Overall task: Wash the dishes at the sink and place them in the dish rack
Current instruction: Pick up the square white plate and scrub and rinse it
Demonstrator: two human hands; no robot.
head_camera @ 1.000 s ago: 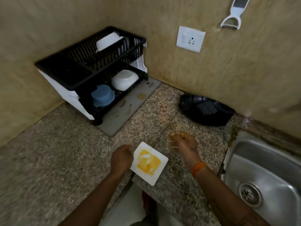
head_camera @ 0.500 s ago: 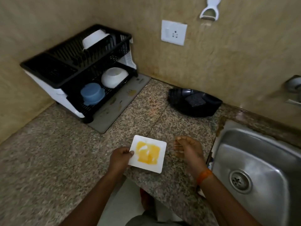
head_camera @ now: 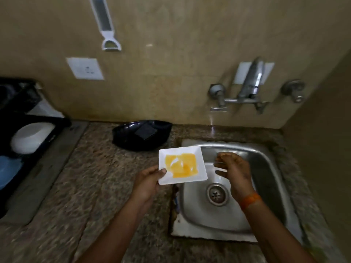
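The square white plate with the yellow smear has travelled rightward since the earlier frames: a second ago it was over the speckled granite counter, well left of the basin, and now its right edge hangs over the left rim of the stainless steel sink. The view has swung right with it, so the black two-tier dish rack, central before, is now cut off at the left edge, and the wall-mounted metal tap has come into view above the basin.

The left hand holds the plate at its lower left corner, thumb on the top face and fingers curled beneath, keeping it roughly level and lifted clear of the counter. The right hand is over the basin just right of the plate, not touching it, its fingers loosely bent and spread toward the plate's edge, holding nothing; an orange thread band circles its wrist.

A black dish with a dark sponge sits on the counter behind the plate, against the wall. In the rack's lower tier lie a white bowl and a blue bowl.
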